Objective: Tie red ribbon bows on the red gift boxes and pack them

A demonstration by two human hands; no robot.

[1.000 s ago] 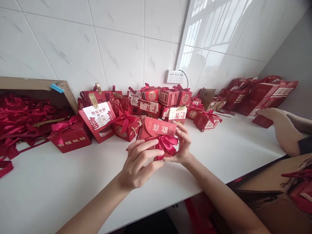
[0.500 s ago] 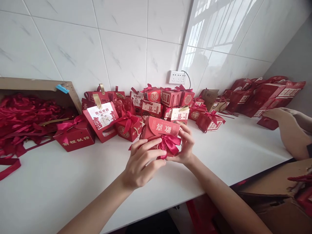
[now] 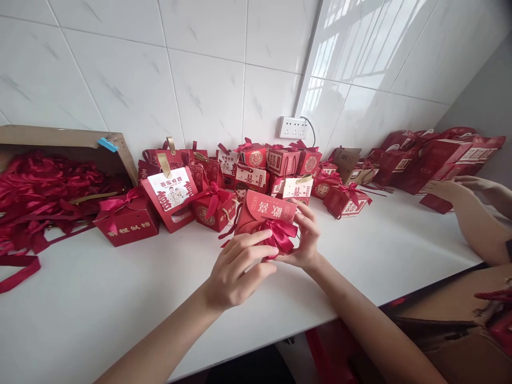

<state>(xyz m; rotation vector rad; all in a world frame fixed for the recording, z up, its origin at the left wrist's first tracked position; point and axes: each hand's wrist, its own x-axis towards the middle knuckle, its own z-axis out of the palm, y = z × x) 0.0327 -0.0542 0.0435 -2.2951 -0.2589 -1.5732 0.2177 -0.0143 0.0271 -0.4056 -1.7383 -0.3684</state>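
A red gift box with Chinese characters on its flap is held up just above the white table, tilted toward me. A shiny dark-pink ribbon bow is tied across its front. My right hand grips the box's right side, fingers behind the upper edge and thumb low by the bow. My left hand is on the box's front left, its bent fingertips pressed on the bow's left loop; its thumb is hidden. A dark red twisted cord hangs at the box's left side.
Several red gift boxes with ribbons line the back of the white table. A cardboard box of ribbons stands left. At right, another person's hands touch a box near stacked red boxes. A power strip is on the wall.
My left fingers have shifted slightly right over the bow, uncovering more of the box's left side. My right hand keeps its grip. The whole view has shifted slightly.
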